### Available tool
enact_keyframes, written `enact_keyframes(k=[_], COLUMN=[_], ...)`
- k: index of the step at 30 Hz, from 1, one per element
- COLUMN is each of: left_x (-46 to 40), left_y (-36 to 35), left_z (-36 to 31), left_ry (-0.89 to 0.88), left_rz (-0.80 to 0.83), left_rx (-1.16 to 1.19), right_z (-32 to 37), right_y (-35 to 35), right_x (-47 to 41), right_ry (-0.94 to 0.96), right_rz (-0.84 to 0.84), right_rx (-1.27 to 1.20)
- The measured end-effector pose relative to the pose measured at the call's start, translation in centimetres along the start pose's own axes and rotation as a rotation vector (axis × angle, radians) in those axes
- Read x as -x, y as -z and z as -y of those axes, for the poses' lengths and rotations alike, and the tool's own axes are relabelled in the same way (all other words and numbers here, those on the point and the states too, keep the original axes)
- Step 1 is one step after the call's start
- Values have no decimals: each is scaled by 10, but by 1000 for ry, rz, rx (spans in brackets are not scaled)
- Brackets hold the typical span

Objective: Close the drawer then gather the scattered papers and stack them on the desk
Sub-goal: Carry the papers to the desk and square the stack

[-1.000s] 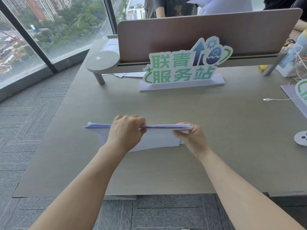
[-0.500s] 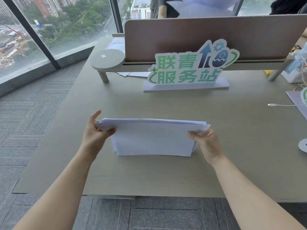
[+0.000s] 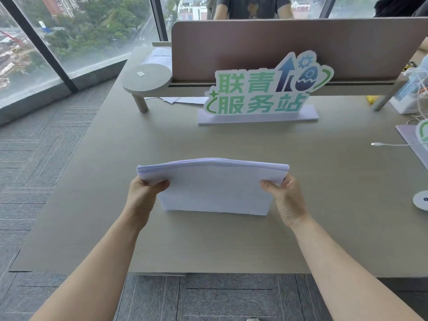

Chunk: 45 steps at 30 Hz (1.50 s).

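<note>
Both hands, the left hand point(image 3: 144, 193) and right hand point(image 3: 286, 196), pinch the ends of the paper stack point(image 3: 215, 188) (standing on its lower edge) on the bench point(image 3: 324, 216), near the sign point(image 3: 266, 89)

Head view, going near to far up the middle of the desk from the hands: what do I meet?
Left hand and right hand gripping the paper stack → bare desk → green sign → divider panel.

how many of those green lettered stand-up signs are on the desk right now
2. One full sign stands at the back of the desk, in front of the divider. A second sign shows only partly at the right edge, cut off by the frame. Others may be out of view.
</note>
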State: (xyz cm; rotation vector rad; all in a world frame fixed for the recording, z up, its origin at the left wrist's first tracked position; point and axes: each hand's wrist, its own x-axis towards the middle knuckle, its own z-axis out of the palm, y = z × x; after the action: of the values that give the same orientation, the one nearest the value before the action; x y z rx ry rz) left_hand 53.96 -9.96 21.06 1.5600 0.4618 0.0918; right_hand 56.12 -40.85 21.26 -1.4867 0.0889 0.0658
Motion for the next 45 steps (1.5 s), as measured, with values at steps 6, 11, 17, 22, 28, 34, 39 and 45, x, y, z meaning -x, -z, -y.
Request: enact_keyframes(k=[6,11,17,22,28,34,39,45], left_x=[-2,8,-4,-5,1,0,-2,1], left_y=[-6,-13,-25,-28,-33,-31,-27,-21], left_z=[-8,-7,-31,-32,-33,-31,-30,-23], left_ry=[-86,-111,-53,-54,-82,-96,-83,-147], left_rz=[3,19,-196,-229,-223,-187,-129,59], left_rx=[62,175,259,264,205,188,231,122], right_z=[8,-1,17,12,10,7,7,-3], right_y=[-5,-10,-21,-27,-23,-20,-18,-7], right_x=[-2,-1,-8,-14,-16,-15,-16,-11], right_ry=[72,92,189,73,131,156,151,163], right_rz=[-41,-111,-208,-354,-298,-253,-229,-45], right_rx=[4,8,-37,-84,-74,-50,-66,6])
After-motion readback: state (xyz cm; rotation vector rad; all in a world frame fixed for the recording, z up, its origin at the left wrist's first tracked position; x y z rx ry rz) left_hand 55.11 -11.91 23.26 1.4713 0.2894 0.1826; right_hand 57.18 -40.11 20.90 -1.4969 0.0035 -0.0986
